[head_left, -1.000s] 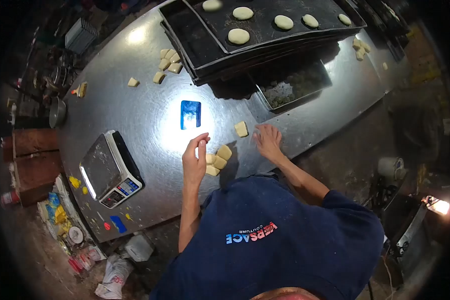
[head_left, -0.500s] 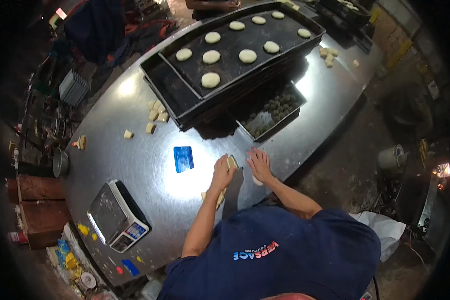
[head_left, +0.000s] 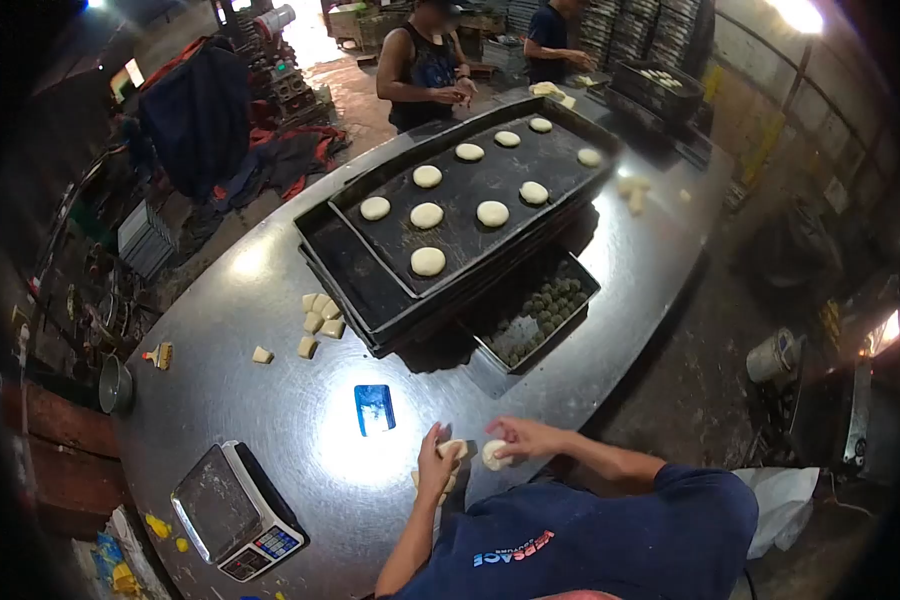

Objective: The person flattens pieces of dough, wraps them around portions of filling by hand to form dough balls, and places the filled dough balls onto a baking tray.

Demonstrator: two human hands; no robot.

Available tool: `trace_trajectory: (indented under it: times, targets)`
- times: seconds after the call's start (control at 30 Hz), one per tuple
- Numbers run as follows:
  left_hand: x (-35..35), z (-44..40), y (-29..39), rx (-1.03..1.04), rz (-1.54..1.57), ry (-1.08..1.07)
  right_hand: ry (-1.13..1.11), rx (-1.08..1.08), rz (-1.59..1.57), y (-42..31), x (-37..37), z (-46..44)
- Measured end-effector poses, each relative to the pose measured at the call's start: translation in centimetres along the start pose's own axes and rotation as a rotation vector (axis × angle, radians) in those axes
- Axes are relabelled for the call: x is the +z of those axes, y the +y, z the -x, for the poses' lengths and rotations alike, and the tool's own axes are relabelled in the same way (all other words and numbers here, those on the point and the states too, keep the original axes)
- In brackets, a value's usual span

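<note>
My left hand (head_left: pixel 436 468) is closed around a pale piece of dough (head_left: pixel 454 449), gripping it between thumb and fingers. Just to its right, my right hand (head_left: pixel 526 438) curls its fingers over a round dough ball (head_left: pixel 495 456). Both hands are low over the metal table, close to my body. Partly hidden by my left wrist, more dough pieces (head_left: pixel 448 484) lie on the table. Ahead of my hands is a blue scraper (head_left: pixel 374 410), flat on the surface.
Flattened dough rounds (head_left: pixel 427 262) sit on a black tray stack (head_left: pixel 355 292). In front, a tin (head_left: pixel 580 310) holds dark balls. Cut dough (head_left: pixel 323 315), a brush (head_left: pixel 158 355) and a scale (head_left: pixel 240 515) are to the left. Two people (head_left: pixel 425 70) stand behind the table.
The view has tilted up, so the people at the back now show. My right hand has gone from lying flat on the table to curling over a dough ball. My left hand still holds dough.
</note>
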State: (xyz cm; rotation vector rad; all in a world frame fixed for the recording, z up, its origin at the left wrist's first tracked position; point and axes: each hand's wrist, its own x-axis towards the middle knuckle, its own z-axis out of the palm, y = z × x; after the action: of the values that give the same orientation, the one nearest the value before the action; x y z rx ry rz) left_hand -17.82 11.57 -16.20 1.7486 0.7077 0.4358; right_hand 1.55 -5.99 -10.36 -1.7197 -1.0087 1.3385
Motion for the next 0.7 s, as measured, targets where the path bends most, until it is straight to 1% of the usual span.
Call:
trace_trajectory:
  times: [0.07, 0.13, 0.17, 0.2, 0.23, 0.3, 0.33, 0.37, 0.43, 0.47, 0.57, 0.6, 0.67, 0.7]
  targets:
    - [-2.2, 1.3, -1.0, -0.269, 0.163, 0.018, 0.028, -0.077, 0.061, -5.6, -4.4, -2.6]
    - [-4.4, 2.4, 1.6, -0.451, 0.576, 0.120, 0.192, -0.549, 0.480, -10.8, -10.9, -6.9]
    - [-5.5, 2.5, 2.3, -0.533, 0.782, 0.170, 0.354, -0.568, 0.416, -13.5, -13.5, -8.6]
    - [-6.0, 3.0, -0.4, -0.488, 0.810, 0.227, 0.428, -0.587, 0.443, -18.0, -16.2, -8.8]
    - [-6.6, 3.4, -0.7, -0.473, 0.772, 0.310, 0.564, -0.652, 0.471, -20.6, -18.8, -10.0]
    - [-8.1, 3.6, 0.2, -0.432, 0.688, 0.470, 0.899, -0.742, 0.416, -24.2, -23.6, -12.8]
    - [-8.5, 3.8, 2.0, -0.431, 0.535, 0.499, 1.104, -0.841, 0.450, -25.4, -26.0, -14.4]
    - [-8.7, 3.7, 2.4, -0.403, 0.505, 0.549, 1.313, -0.933, 0.479, -25.8, -28.1, -16.3]
    - [-9.0, 4.0, 2.2, -0.349, 0.448, 0.642, 1.558, -0.836, 0.615, -24.9, -32.0, -19.9]
    - [-8.8, 3.8, 1.4, -0.356, 0.521, 0.693, 1.678, -0.776, 0.686, -23.5, -33.3, -21.4]
    - [-8.9, 3.3, 0.5, -0.440, 0.819, 0.627, 1.073, 0.026, 1.057, -17.4, -34.8, -24.8]
    - [-8.4, 3.0, 0.0, -0.476, 0.877, 0.654, 1.053, -0.029, 0.954, -17.9, -33.9, -24.4]
    - [-7.4, 2.6, 0.4, -0.500, 0.709, 0.696, 0.997, -0.137, 0.764, -20.4, -30.9, -21.9]
    - [-6.8, 2.5, 0.9, -0.517, 0.623, 0.715, 0.922, -0.310, 0.625, -21.5, -29.2, -20.0]
